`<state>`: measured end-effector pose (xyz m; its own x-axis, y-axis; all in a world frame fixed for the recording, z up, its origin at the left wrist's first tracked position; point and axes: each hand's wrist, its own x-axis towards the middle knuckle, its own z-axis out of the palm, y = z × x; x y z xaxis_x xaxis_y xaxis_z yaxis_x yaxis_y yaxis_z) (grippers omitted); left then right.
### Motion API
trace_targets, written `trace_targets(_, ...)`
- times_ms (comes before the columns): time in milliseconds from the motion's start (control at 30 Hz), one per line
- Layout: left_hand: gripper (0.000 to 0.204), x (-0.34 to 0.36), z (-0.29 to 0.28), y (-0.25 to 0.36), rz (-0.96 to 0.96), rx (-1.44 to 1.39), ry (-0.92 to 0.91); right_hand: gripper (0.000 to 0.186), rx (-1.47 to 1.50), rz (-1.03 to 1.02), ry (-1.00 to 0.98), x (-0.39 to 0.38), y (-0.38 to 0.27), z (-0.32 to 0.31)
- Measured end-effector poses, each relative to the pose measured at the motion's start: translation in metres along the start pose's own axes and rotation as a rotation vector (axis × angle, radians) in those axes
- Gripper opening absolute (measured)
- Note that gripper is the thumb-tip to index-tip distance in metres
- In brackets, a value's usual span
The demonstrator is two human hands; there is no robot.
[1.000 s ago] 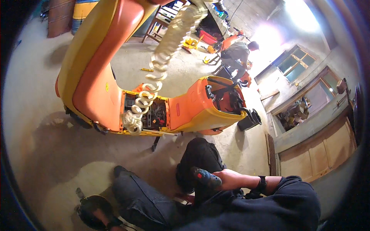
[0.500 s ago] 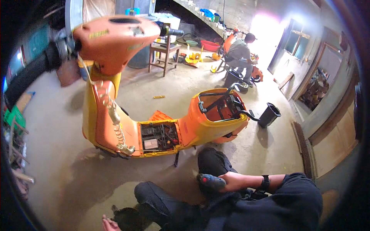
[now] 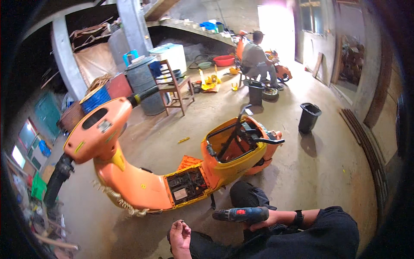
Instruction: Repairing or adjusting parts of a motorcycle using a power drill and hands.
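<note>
My right hand (image 3: pixel 264 223) grips a dark blue cordless drill (image 3: pixel 248 214) with a red switch, held level above my right knee with its chuck toward the left. My left hand (image 3: pixel 179 236) is raised over my left thigh, fingers curled and pinched together; what they hold, if anything, is too small to make out. Ahead of both hands stands an orange and yellow scooter (image 3: pixel 144 190). Its floor compartment (image 3: pixel 186 187) lies uncovered, with wiring and a pale box inside. The seat bucket (image 3: pixel 235 142) is also uncovered, and a beige coiled cable (image 3: pixel 118 199) hangs along the near side.
Behind the scooter are a wooden chair (image 3: pixel 174 88), a blue barrel (image 3: pixel 146 82) and a yellow piece (image 3: pixel 184 140) on the floor. A black bin (image 3: pixel 308 118) stands at right. Farther off, a person (image 3: pixel 256 58) sits beside another orange scooter. Clutter lines the left edge.
My left hand has come up from the lower edge toward the middle. The drill has turned and now shows side-on, chuck leftward. My view has shifted, so the scooter appears lower.
</note>
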<state>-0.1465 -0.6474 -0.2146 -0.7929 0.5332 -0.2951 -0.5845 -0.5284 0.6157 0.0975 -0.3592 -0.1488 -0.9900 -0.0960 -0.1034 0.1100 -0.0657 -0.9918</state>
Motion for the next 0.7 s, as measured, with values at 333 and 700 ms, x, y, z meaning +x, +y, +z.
trace_targets(333,0.009,0.022,0.133,-0.035,-0.202,0.039,-0.269,0.045,0.240,-0.210,-0.031,-0.014,0.032,-0.021)
trace_targets(700,0.019,0.022,0.129,-0.058,-0.236,0.037,-0.343,0.045,0.182,-0.311,-0.038,-0.004,0.016,-0.020)
